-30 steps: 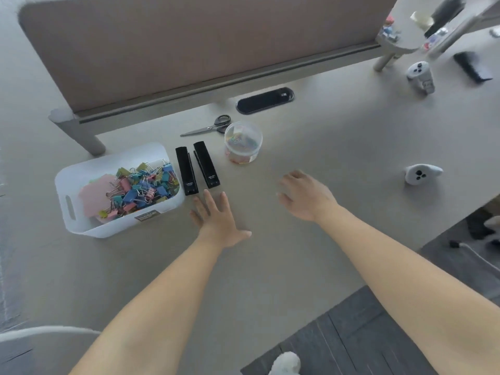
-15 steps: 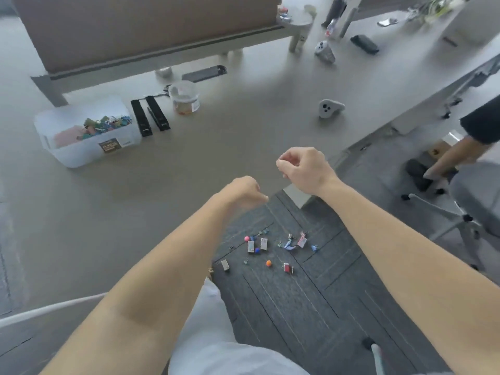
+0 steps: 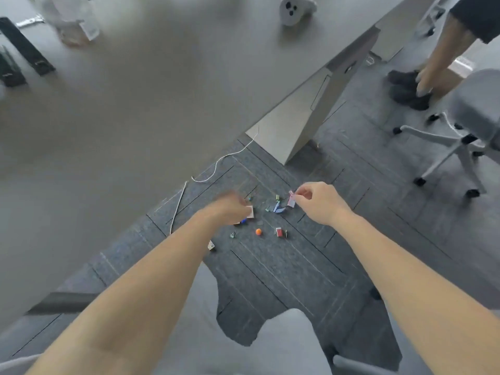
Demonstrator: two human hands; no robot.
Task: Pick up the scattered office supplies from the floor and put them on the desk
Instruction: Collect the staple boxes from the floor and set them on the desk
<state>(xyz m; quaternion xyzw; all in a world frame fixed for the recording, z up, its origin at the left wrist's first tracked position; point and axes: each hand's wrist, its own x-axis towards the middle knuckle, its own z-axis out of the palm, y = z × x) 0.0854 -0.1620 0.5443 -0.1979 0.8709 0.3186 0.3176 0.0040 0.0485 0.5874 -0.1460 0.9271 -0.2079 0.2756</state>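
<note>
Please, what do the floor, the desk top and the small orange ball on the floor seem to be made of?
Floor: dark grey carpet tiles, matte; a fuzzy weave and straight seams show.
Desk top: smooth, matte grey-beige, probably laminate; no grain shows.
Orange ball: probably plastic, judging by its even bright colour; too small to be sure.

One orange ball (image 3: 258, 231), one white controller (image 3: 290, 9).

tabletop (image 3: 135, 104) grey-beige; carpet (image 3: 284, 266) dark grey, line-patterned; ball (image 3: 258, 231) orange; clip (image 3: 279, 232) red; clip (image 3: 291, 199) pink.
</note>
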